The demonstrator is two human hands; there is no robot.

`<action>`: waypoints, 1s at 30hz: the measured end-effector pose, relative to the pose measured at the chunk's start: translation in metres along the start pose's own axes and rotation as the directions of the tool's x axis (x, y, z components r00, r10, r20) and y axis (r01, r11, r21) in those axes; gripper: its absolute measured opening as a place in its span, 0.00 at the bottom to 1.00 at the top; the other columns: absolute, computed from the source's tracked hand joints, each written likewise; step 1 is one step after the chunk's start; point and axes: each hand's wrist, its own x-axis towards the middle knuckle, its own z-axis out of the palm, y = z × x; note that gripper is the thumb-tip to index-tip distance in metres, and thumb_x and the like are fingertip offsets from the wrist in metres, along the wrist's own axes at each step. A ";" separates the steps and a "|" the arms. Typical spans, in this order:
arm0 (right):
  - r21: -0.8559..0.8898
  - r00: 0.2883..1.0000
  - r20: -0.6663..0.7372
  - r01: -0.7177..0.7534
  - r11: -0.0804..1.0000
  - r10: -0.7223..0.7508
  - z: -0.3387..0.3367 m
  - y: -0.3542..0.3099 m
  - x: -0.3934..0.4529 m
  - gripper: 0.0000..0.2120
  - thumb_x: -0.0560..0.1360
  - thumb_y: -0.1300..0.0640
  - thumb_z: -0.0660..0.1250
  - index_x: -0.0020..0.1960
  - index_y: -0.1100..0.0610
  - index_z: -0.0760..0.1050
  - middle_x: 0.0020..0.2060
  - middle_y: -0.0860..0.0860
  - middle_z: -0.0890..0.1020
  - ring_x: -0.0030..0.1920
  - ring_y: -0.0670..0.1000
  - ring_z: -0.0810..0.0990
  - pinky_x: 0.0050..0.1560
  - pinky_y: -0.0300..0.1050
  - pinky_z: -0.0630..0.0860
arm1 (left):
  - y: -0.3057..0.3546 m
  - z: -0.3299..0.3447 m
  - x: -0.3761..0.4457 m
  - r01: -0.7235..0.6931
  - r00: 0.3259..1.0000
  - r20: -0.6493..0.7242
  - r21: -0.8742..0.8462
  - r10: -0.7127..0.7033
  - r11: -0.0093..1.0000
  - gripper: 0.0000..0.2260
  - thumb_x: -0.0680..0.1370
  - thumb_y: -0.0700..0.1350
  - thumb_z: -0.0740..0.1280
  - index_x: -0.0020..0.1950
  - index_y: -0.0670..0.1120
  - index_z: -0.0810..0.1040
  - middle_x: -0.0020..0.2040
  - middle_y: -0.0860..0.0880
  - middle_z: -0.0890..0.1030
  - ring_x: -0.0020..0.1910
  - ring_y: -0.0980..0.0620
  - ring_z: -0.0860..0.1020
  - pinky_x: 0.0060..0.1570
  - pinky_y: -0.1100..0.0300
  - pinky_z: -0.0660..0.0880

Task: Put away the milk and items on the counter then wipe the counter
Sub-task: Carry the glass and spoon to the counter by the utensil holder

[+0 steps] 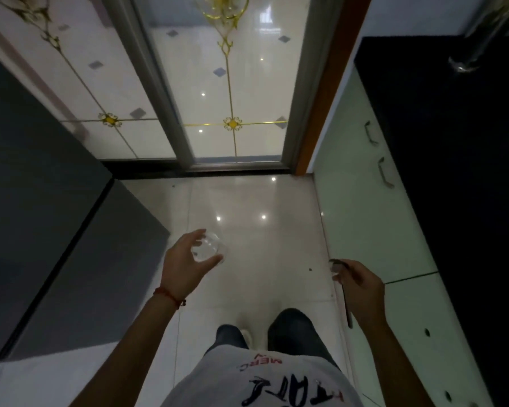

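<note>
Clear glass forms the small round tumbler (209, 248) grasped by the left hand (185, 259): thumb at the far rim, fingers curled under the near side, the mouth facing the camera. A red thread bracelet (169, 296) circles the wrist just behind this grip. The right hand (362, 284) is clenched around a dark-handled metal spoon (340, 270); the bowl projects ahead of the fingers, and the handle extends back below the palm toward the body. Both grips are held well apart over the glossy pale tiled floor (247, 207), with neither object touching any surface. To the outside of the left grip stands a dark grey panelled unit (56, 215). To the outside of the right grip run pale green cabinet doors (373, 218) with curved metal handles, topped by the black stone counter (453, 171); a clear vessel (465, 61), blurred, stands at its far end. Ahead of both grips is a frosted glass sliding door (232, 92) with gold ornamental lines. The milk cannot be located.
</note>
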 end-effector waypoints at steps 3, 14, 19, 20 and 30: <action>0.000 0.998 -0.042 -0.039 0.999 0.039 -0.004 -0.004 0.043 0.12 0.73 0.64 0.67 0.40 0.47 0.79 0.33 0.36 0.83 0.34 0.38 0.80 0.39 0.27 0.77 | 0.027 0.017 0.062 -0.061 0.998 0.013 -0.024 0.062 0.998 0.27 0.65 0.41 0.75 0.63 0.42 0.72 0.57 0.45 0.77 0.51 0.51 0.74 0.46 0.64 0.71; -0.008 1.000 -0.013 0.002 1.000 -0.002 0.005 -0.078 0.245 0.15 0.73 0.63 0.67 0.38 0.43 0.79 0.32 0.37 0.83 0.34 0.40 0.81 0.40 0.30 0.76 | 0.106 0.074 0.229 -0.111 0.992 0.061 0.026 0.109 0.994 0.27 0.65 0.41 0.75 0.62 0.41 0.72 0.57 0.40 0.78 0.52 0.50 0.75 0.47 0.64 0.73; -0.004 0.998 0.002 0.057 0.998 -0.057 0.019 -0.120 0.316 0.14 0.74 0.63 0.66 0.38 0.43 0.77 0.37 0.43 0.81 0.33 0.37 0.79 0.39 0.29 0.75 | 0.129 0.088 0.287 -0.132 0.986 0.103 0.043 0.127 0.990 0.28 0.65 0.42 0.75 0.63 0.41 0.72 0.57 0.41 0.78 0.53 0.49 0.76 0.48 0.64 0.73; 0.005 0.998 -0.007 0.065 0.998 -0.065 0.021 -0.125 0.328 0.14 0.74 0.63 0.66 0.39 0.43 0.77 0.37 0.43 0.82 0.34 0.37 0.79 0.39 0.29 0.75 | 0.133 0.091 0.299 -0.144 0.984 0.117 0.043 0.138 0.989 0.28 0.65 0.42 0.76 0.62 0.42 0.72 0.57 0.41 0.78 0.53 0.48 0.77 0.48 0.61 0.74; 0.070 0.967 -0.257 0.023 0.997 -0.004 0.016 -0.150 0.431 0.16 0.74 0.66 0.64 0.41 0.45 0.78 0.35 0.41 0.83 0.36 0.40 0.81 0.41 0.29 0.76 | 0.209 0.151 0.453 -0.308 0.895 0.337 -0.007 0.292 0.951 0.25 0.64 0.42 0.77 0.56 0.53 0.71 0.50 0.53 0.78 0.50 0.54 0.77 0.46 0.70 0.71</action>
